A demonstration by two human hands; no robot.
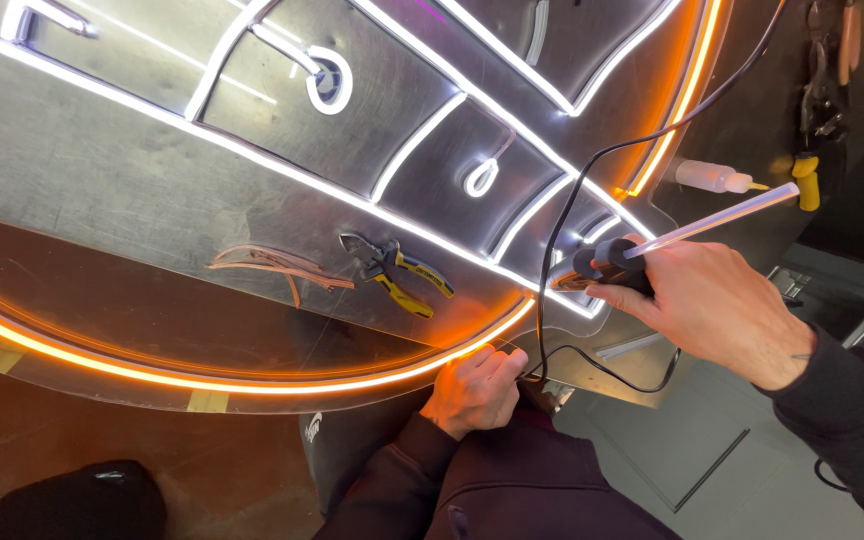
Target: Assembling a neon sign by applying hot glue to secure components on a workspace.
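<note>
Glowing neon strips cross the sign panel (152, 190) where the right hand (712, 305) grips a glue gun (607, 268) at the strip's end, left hand (474, 388) pinching the panel's edge, pliers (397, 272) nearby.

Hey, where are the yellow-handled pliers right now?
In the head view, the yellow-handled pliers lie on the metal sign panel near the middle, just right of some loose strip offcuts and above the left hand.

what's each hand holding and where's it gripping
The right hand grips a black glue gun around its body, a clear glue stick protruding from the back. The left hand pinches the panel edge; whether it holds anything is unclear.
</note>
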